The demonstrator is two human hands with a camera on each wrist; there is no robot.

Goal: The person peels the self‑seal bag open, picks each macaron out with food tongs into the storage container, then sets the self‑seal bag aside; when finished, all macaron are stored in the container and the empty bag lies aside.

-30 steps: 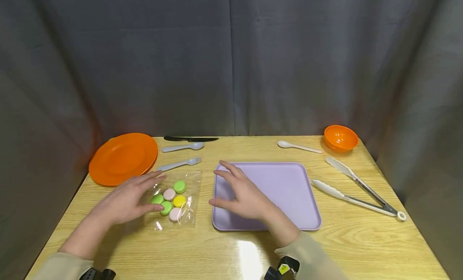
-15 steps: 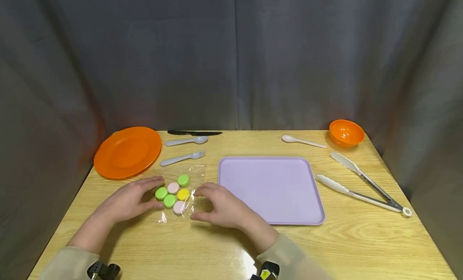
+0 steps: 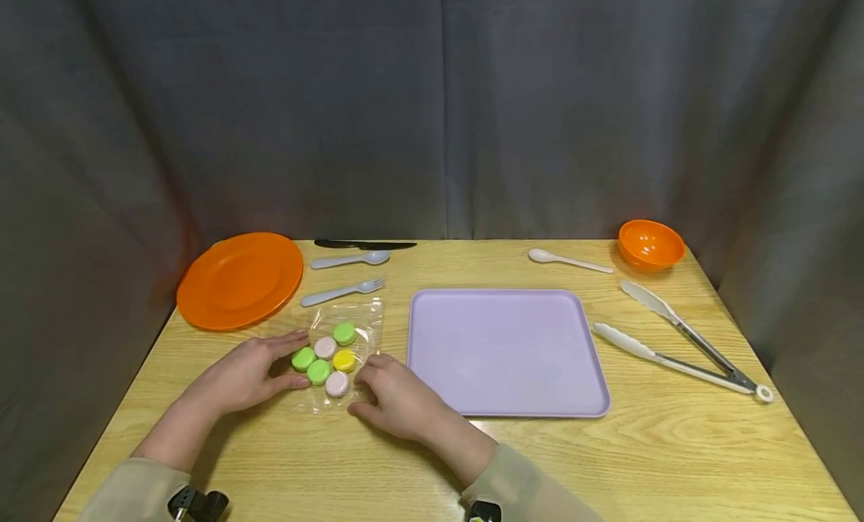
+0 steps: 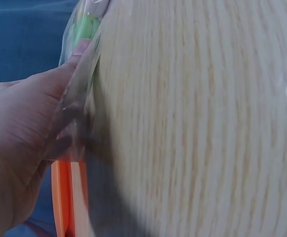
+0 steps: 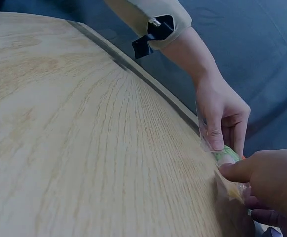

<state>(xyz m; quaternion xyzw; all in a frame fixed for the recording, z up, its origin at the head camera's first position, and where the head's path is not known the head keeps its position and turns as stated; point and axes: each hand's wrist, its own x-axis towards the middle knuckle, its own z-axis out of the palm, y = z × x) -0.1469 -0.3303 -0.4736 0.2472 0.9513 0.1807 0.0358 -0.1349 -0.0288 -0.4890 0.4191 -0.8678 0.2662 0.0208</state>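
Note:
A clear plastic bag (image 3: pixel 370 319) lies on the left half of the table, holding several green, pink and yellow macarons (image 3: pixel 319 371). My left hand (image 3: pixel 244 373) grips its left side, thumb and fingers on either side of the green macarons. In the left wrist view the thumb (image 4: pixel 78 48) is right by a green macaron, and the bag's loose film overlaps the hand. At the bag's right edge, my right hand (image 3: pixel 403 398) pinches the plastic with bent fingers. The right wrist view shows both the left hand (image 5: pixel 222 108) and right hand (image 5: pixel 276 177) at the bag.
A lilac tray (image 3: pixel 506 353) lies right of the bag. Behind are an orange plate (image 3: pixel 241 280), a grey fork (image 3: pixel 342 292), a grey spoon (image 3: pixel 349 260) and a black knife (image 3: pixel 364 244). Farther right are a pale spoon (image 3: pixel 568 261), an orange bowl (image 3: pixel 650 246) and tongs (image 3: pixel 695 364).
My right hand has moved left from over the tray to the bag's right edge, its fingers bending. My left hand has come in closer around the bag's left side. The view has shifted slightly.

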